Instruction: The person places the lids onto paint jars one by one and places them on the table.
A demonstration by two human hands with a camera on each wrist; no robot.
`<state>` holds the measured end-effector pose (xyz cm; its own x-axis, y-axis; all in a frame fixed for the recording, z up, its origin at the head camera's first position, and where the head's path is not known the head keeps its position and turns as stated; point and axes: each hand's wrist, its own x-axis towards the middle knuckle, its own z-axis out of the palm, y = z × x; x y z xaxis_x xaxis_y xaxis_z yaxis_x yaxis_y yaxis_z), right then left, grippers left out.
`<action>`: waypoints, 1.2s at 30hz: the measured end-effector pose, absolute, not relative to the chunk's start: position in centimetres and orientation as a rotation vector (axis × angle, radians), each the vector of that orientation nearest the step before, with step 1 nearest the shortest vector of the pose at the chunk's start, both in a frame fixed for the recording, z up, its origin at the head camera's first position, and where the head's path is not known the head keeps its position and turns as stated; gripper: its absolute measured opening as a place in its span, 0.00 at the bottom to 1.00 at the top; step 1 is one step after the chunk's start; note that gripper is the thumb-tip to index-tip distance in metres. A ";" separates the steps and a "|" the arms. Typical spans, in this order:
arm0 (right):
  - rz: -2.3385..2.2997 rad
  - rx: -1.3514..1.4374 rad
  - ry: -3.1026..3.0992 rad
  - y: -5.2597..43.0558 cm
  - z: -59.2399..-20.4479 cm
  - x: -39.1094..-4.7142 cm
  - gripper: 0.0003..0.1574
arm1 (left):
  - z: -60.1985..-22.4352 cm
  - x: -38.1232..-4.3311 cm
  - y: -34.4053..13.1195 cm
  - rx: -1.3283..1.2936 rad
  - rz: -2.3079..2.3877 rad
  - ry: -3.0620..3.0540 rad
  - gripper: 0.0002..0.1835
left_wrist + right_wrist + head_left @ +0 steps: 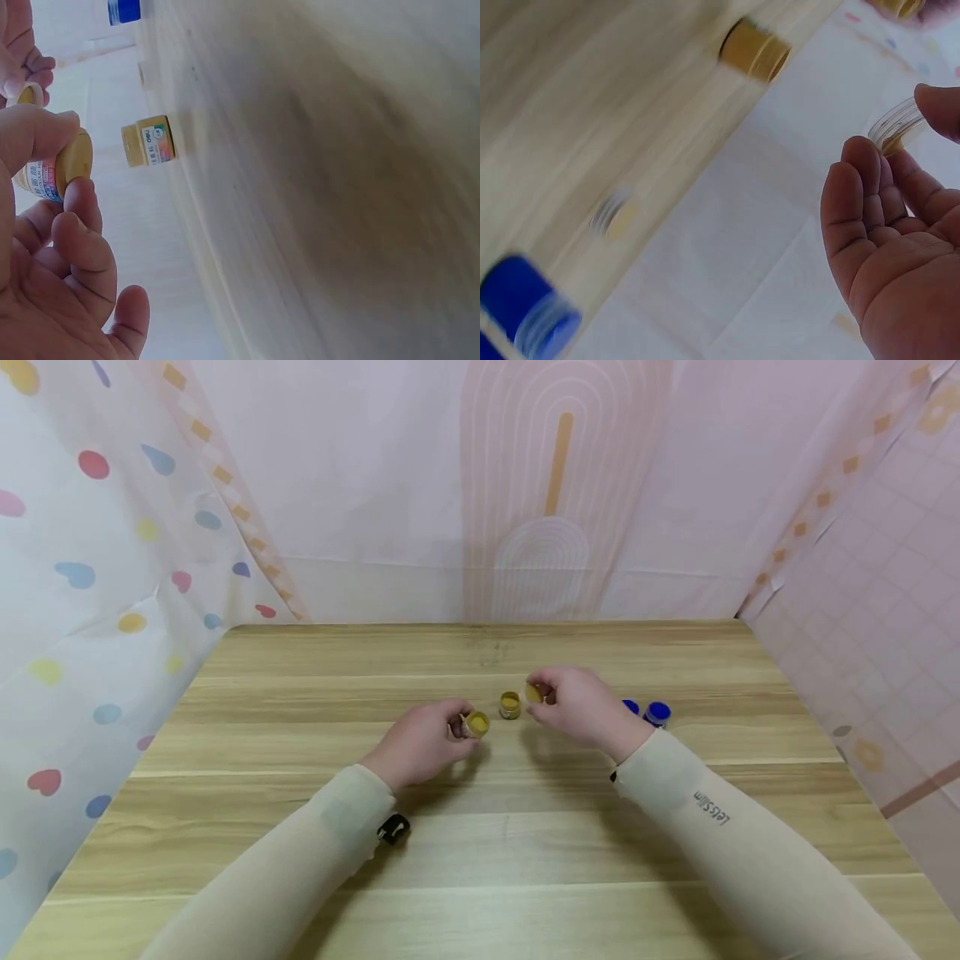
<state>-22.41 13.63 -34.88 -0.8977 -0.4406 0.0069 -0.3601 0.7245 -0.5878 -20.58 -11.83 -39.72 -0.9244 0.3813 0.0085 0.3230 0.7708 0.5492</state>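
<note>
My left hand [420, 741] pinches a small paint jar [477, 723] with ochre-yellow paint, its uncovered mouth tilted toward the head camera. In the left wrist view, thumb and fingertips clasp this jar [73, 157] near its base. Between thumb and fingers of my right hand [583, 706] is a clear round lid [897, 124] with yellow paint on its inside. Standing between the two hands is a second yellow paint jar [510, 705], also uncovered, with a printed label [157, 144] facing the left wrist camera.
Two blue paint jars, one of them partly behind my right hand, stand at the right; the nearer blue jar [657, 713] shows fully. Another clear lid [615, 215] with yellow in it lies on the wooden table [480, 877]. Patterned cloth [375, 485] hangs around the table.
</note>
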 end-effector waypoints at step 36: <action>-0.905 -0.832 2.730 10.4 -36.6 -20.3 0.19 | -39.3 -20.0 -10.2 0.659 0.807 2.907 0.12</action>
<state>-20.34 10.37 -36.63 -0.8354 -0.5487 0.0330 -0.4596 0.6644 -0.5893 -20.04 -10.19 -39.27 -0.9075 0.4157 0.0608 0.3876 0.7725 0.5030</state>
